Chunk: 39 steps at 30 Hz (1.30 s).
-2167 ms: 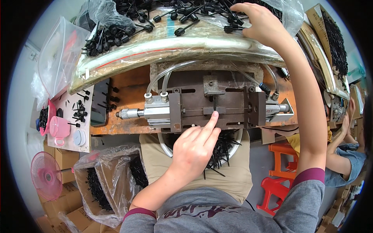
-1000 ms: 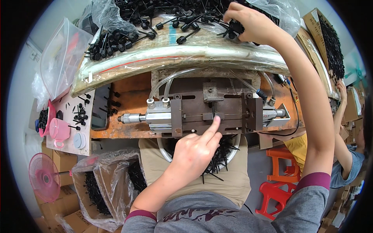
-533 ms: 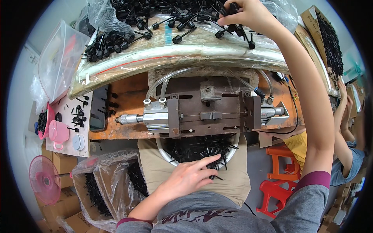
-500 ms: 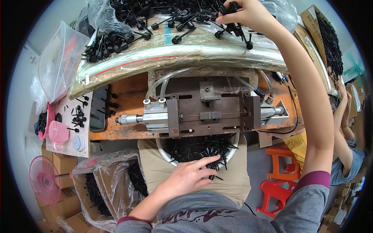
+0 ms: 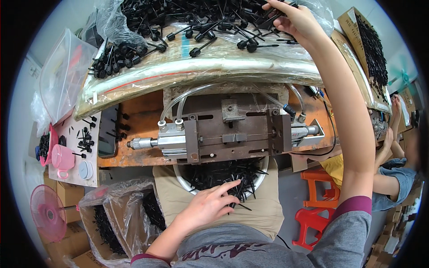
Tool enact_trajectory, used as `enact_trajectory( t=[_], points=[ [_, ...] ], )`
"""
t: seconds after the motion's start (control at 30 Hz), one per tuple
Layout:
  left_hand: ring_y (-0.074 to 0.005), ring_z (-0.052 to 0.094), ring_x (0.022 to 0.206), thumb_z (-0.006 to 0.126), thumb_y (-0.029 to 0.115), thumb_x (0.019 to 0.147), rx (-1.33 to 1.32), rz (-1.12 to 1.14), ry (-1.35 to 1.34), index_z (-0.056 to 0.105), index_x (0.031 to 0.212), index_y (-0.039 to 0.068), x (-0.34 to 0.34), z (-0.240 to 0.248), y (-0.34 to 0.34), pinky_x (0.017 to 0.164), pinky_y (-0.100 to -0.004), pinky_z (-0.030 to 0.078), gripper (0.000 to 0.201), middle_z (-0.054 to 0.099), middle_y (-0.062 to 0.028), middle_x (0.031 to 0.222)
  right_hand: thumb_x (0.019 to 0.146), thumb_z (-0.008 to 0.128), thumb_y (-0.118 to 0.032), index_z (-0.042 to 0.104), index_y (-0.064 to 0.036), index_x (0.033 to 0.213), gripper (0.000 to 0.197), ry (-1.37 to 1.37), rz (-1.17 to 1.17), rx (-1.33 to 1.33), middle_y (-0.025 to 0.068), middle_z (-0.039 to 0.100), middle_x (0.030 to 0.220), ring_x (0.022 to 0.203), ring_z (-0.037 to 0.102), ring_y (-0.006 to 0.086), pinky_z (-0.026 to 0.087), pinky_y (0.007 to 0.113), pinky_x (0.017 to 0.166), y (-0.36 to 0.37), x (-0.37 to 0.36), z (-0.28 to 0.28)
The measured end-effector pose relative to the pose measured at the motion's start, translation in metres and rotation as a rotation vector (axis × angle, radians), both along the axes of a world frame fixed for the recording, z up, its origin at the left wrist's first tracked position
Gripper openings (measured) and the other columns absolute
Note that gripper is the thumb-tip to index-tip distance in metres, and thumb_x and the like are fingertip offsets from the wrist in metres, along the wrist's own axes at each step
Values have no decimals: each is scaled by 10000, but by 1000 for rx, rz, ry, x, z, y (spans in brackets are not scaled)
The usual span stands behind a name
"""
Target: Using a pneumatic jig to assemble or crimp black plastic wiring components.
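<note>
The person's left hand [image 5: 206,206] lies low and near, over the near rim of a round metal bowl [image 5: 184,182] that sits in the lap under the bench edge. The bowl holds a heap of thin black pins [image 5: 223,172]. The fingers are loosely spread, the index finger stretched out toward the right and touching pins at the bowl's near edge; it grips nothing that can be seen.

The right hand [image 5: 298,20] is raised to the far right of the scene, reaching into a pile of black headed pins [image 5: 196,24] spread on clear plastic sheeting [image 5: 192,67] on the far side of the bench. Its fingers are curled and closed around a few of these pins, though how many cannot be told.

Between the two hands, a metal press fixture [image 5: 232,134] with a pneumatic cylinder [image 5: 156,142] on its left and clear hoses [image 5: 178,100] arching over it stands on the orange bench [image 5: 138,111].

At the left are a pink cup [image 5: 61,157], a pink fan [image 5: 47,212] and plastic bags of black parts [image 5: 120,216]. At the right stand orange stools [image 5: 319,210], with another person's arm [image 5: 391,185] just beyond them.
</note>
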<state>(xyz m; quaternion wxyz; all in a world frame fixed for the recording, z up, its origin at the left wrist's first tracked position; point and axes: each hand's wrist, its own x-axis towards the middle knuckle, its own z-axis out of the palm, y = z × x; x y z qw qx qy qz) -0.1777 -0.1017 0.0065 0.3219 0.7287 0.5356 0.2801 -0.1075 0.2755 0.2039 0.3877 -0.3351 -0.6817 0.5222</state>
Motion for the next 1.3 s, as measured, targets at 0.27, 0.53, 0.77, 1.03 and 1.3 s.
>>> enact_trajectory(
  t=[0.27,0.53,0.77,1.03,1.3],
  points=[
    [-292,672,885,785,318,755,42,-33,100,593,1169,132,7,9,4,756,-381,559,493,440,-101,1447,904,690,-299,722,-43,1062,303,-67,117,195,-6,659,845,666,590,34,484,162,601,9,28,-13],
    [-306,667,894,777,322,765,104,-21,90,573,1150,109,8,17,8,768,-383,557,485,472,-96,1414,886,710,-277,732,-68,1025,252,-197,9,439,-21,645,837,669,549,36,423,183,630,-8,33,-16],
    [-235,678,841,783,121,763,348,140,-78,639,968,22,11,33,13,697,-312,560,269,666,-122,1124,914,654,-193,673,-7,924,188,220,110,17,61,636,761,589,584,136,469,246,545,-23,45,-2],
    [-218,623,1024,467,90,988,377,569,-563,536,1226,-67,1,64,26,814,-285,534,293,577,-218,1247,872,723,-218,692,-4,887,216,17,435,-357,58,646,712,416,533,78,365,197,372,-170,58,-23],
    [-208,607,1117,737,56,837,-54,240,-1097,299,1454,-10,2,82,39,943,-331,484,760,592,-162,1239,827,746,-72,694,0,862,96,-136,605,-542,58,654,680,445,524,63,373,204,399,-200,68,-59]
  ],
)
